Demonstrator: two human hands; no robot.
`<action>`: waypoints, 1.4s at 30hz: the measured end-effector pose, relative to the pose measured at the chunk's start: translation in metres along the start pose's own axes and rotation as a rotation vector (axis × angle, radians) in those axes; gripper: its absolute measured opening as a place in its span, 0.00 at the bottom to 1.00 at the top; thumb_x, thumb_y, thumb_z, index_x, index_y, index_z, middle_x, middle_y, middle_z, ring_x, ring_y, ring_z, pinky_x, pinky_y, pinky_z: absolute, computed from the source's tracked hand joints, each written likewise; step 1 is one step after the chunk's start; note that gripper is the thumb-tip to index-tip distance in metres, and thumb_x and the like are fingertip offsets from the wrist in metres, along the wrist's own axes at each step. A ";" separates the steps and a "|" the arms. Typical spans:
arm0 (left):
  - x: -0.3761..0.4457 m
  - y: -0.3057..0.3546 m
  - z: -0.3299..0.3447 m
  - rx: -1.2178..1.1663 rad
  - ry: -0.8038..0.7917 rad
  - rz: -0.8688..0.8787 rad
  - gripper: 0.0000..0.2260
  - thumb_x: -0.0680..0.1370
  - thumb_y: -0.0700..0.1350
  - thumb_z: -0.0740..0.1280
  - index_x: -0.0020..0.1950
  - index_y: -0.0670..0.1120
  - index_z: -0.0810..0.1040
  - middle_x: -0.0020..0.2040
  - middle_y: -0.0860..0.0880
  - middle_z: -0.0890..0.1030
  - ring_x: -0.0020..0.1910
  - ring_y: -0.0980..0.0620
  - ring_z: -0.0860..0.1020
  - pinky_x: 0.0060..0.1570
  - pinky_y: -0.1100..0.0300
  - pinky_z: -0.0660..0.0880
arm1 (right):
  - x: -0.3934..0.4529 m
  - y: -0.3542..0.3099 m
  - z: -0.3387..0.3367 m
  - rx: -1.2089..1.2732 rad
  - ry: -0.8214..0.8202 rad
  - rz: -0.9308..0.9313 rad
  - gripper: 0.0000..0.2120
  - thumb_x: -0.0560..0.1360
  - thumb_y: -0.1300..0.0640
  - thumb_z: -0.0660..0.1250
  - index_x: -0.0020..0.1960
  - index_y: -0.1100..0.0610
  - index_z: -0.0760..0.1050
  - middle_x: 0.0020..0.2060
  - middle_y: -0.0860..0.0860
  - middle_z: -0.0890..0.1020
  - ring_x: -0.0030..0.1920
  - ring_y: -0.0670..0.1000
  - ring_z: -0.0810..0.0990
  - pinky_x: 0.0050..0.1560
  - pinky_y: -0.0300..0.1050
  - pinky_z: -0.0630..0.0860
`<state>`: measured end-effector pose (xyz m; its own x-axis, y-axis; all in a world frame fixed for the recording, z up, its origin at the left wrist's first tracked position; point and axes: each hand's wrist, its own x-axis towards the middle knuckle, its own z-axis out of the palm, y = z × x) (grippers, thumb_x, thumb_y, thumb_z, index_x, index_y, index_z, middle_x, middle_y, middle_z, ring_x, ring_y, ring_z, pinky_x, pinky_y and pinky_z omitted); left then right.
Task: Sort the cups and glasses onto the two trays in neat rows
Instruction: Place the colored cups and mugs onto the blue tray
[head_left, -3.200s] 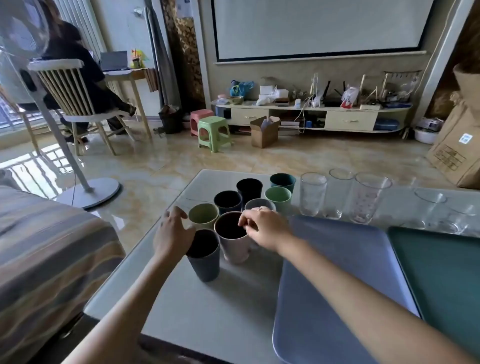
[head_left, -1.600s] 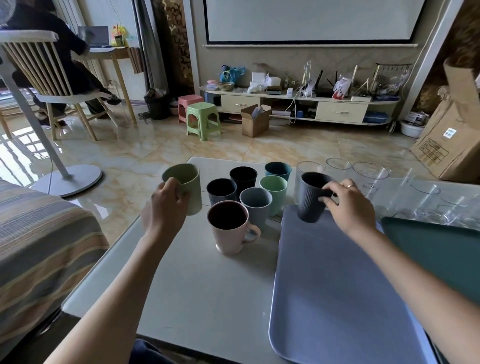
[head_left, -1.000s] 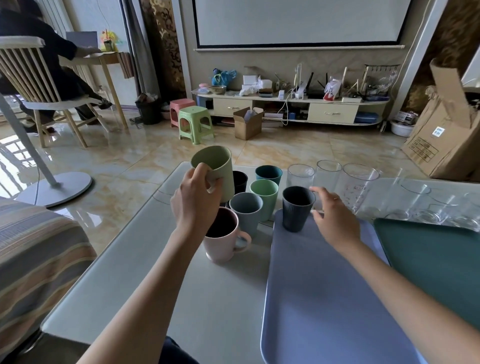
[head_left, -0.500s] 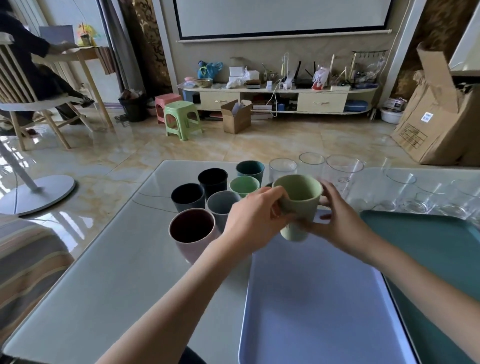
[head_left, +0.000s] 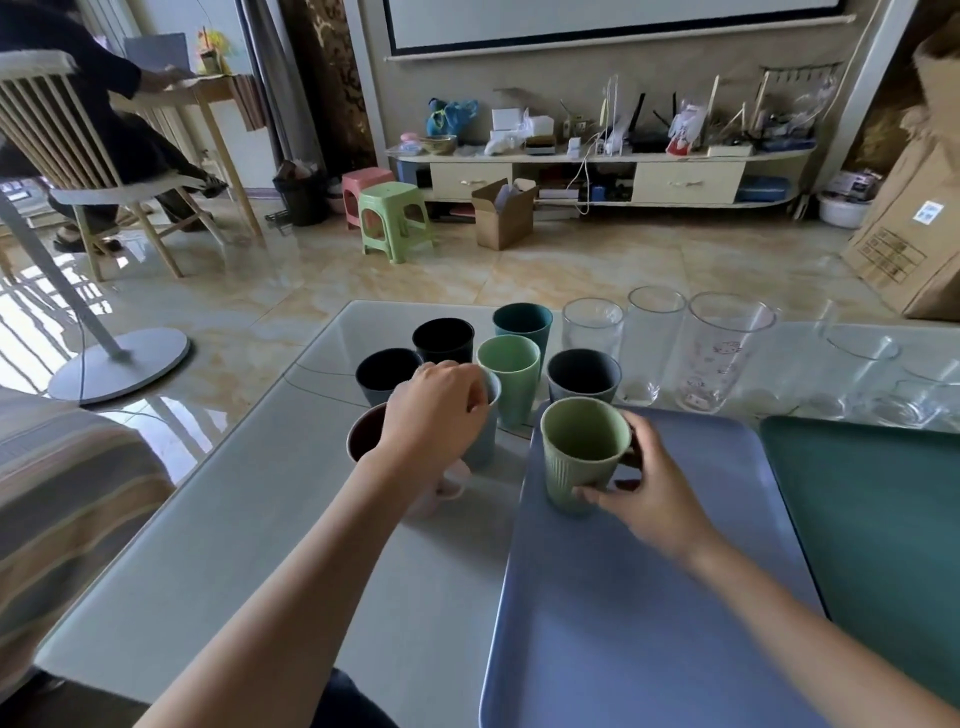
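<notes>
My right hand (head_left: 649, 493) grips an olive green ribbed mug (head_left: 582, 457) that stands on the lilac tray (head_left: 649, 613), near its far left corner. Just behind it on the tray is a dark grey cup (head_left: 584, 374). My left hand (head_left: 436, 415) reaches over the cluster of cups on the table, its fingers curled on the rim of a grey-blue cup (head_left: 483, 441). A pink mug (head_left: 363, 436) is partly hidden under that hand. A teal tray (head_left: 872, 519) lies to the right.
A mint cup (head_left: 509, 374), teal cup (head_left: 522, 325), black cup (head_left: 444, 340) and navy cup (head_left: 387, 371) stand on the table. Three clear glasses (head_left: 655, 332) line the far edge, with more glasses (head_left: 862, 364) behind the teal tray. A striped sofa arm (head_left: 62, 493) is at the left.
The olive mug passed from my left hand to my right and came down onto the lilac tray. My left hand went back to the cups and took the grey-blue cup's rim.
</notes>
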<state>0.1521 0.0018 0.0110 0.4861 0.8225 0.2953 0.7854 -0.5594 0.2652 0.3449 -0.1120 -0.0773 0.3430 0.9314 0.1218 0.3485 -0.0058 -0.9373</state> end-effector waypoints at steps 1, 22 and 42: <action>0.000 -0.002 0.003 0.031 -0.030 0.004 0.05 0.75 0.46 0.64 0.48 0.49 0.78 0.49 0.51 0.79 0.51 0.47 0.75 0.43 0.57 0.68 | 0.000 0.002 0.003 -0.012 -0.004 0.006 0.36 0.65 0.64 0.78 0.65 0.47 0.63 0.55 0.36 0.74 0.57 0.47 0.75 0.48 0.41 0.75; -0.001 0.010 -0.035 -0.180 0.123 -0.040 0.07 0.74 0.39 0.62 0.47 0.47 0.78 0.43 0.43 0.82 0.44 0.38 0.77 0.43 0.51 0.73 | -0.025 -0.048 -0.028 -0.045 -0.038 -0.048 0.37 0.74 0.69 0.67 0.76 0.53 0.54 0.68 0.45 0.67 0.71 0.44 0.64 0.69 0.41 0.64; -0.012 0.052 -0.051 -0.898 -0.137 0.154 0.12 0.76 0.32 0.63 0.53 0.45 0.79 0.49 0.52 0.82 0.46 0.66 0.78 0.51 0.70 0.75 | -0.037 -0.088 -0.055 0.153 -0.083 -0.011 0.32 0.68 0.63 0.75 0.67 0.53 0.65 0.60 0.53 0.76 0.60 0.49 0.77 0.50 0.37 0.80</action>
<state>0.1680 -0.0425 0.0678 0.6468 0.7054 0.2900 0.1436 -0.4861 0.8620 0.3492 -0.1664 0.0187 0.2646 0.9580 0.1109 0.2132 0.0540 -0.9755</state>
